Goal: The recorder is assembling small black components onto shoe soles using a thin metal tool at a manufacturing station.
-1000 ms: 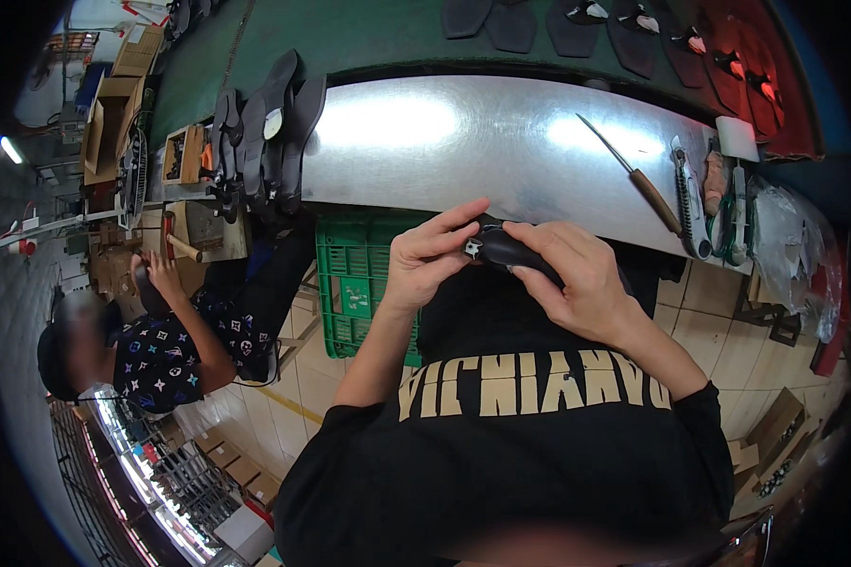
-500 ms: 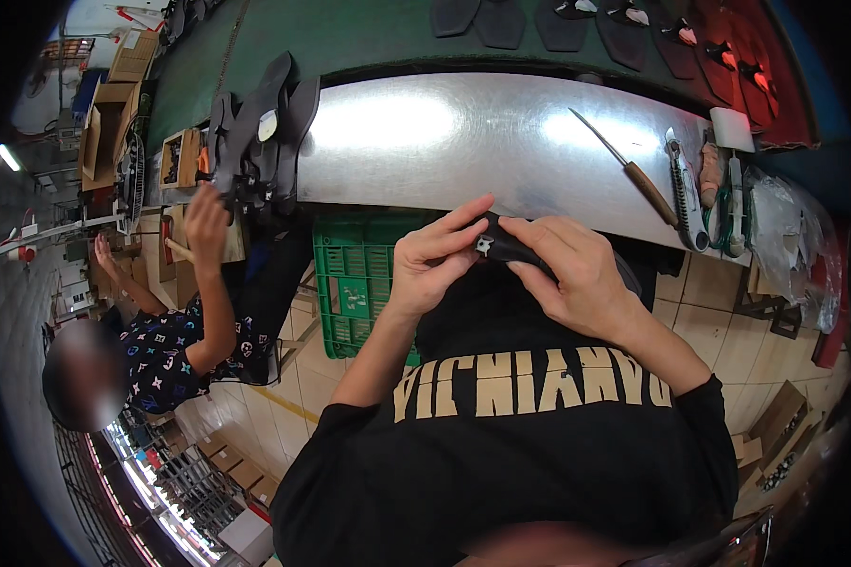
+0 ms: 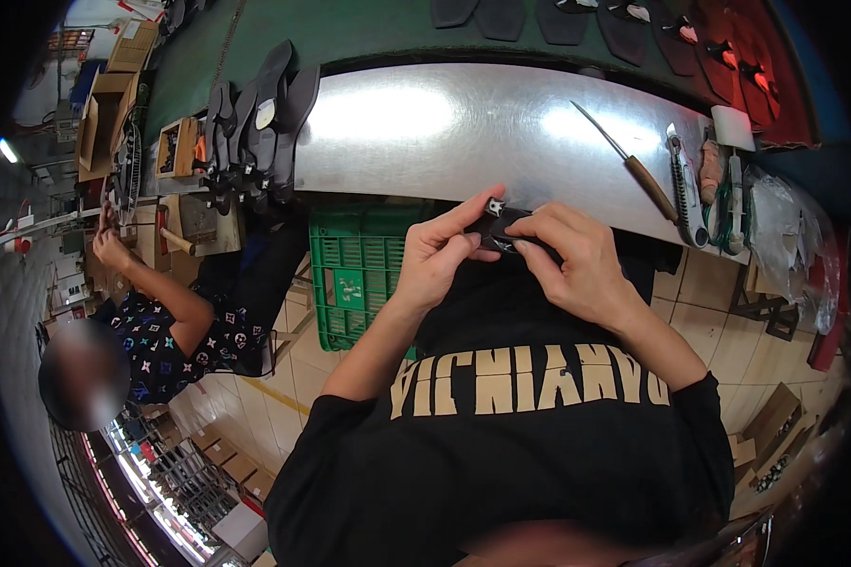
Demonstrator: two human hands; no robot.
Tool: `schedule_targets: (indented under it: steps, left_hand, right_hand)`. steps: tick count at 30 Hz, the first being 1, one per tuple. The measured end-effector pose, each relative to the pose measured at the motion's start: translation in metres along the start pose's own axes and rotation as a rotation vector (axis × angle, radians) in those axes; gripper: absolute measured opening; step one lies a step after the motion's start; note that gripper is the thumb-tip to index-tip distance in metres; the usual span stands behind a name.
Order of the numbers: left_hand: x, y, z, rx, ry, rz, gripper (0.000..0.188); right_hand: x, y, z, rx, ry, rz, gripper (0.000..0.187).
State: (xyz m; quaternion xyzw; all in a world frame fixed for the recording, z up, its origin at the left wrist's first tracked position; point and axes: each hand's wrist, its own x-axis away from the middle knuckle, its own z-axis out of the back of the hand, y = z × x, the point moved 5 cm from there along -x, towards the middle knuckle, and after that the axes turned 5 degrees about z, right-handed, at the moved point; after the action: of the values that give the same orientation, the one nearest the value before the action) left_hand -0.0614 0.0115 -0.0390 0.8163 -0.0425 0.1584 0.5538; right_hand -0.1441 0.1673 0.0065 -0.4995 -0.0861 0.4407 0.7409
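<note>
In front of my chest, at the near edge of the metal worktop, I hold a black sandal (image 3: 494, 230) with both hands. A small silvery ornament (image 3: 495, 205) shows on it beside my left index finger. My left hand (image 3: 433, 257) grips the sandal's left end, thumb and fingers closed about it. From the right, my right hand (image 3: 577, 257) pinches the dark part with thumb and forefinger. Much of the sandal is hidden behind my fingers and against my black shirt.
Several black sandals (image 3: 272, 123) lie at the worktop's (image 3: 425, 142) left end, by a small wooden box (image 3: 176, 149). On the right are an awl (image 3: 648, 184), a utility knife (image 3: 687, 194) and a plastic bag (image 3: 792, 231). A green crate (image 3: 350, 279) stands below. A co-worker (image 3: 184, 326) sits left.
The sandal has turned in my hands; its ornament now sits higher, by my left index fingertip. At left, the co-worker's raised hand has drawn back from the sandals.
</note>
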Motion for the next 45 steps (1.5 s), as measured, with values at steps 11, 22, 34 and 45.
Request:
schedule_targets:
  steps: [11,22,34,45]
  left_hand:
    - [0.004,-0.005,-0.013,-0.019,0.100,-0.072,0.051]
    - [0.002,0.000,-0.007,-0.031,0.135,0.003,0.049]
    - [-0.006,-0.003,0.004,0.034,0.143,0.081,0.042]
    - [-0.009,0.003,0.000,-0.010,0.141,0.090,0.038]
  right_hand:
    - [0.007,0.014,-0.007,-0.170,0.155,-0.138,0.009]
    - [0.000,0.008,-0.007,0.061,0.040,0.146,0.015]
    - [-0.001,0.007,-0.004,-0.038,-0.146,0.094,0.023]
    - [0.009,0.013,-0.012,-0.109,-0.098,-0.026,0.027]
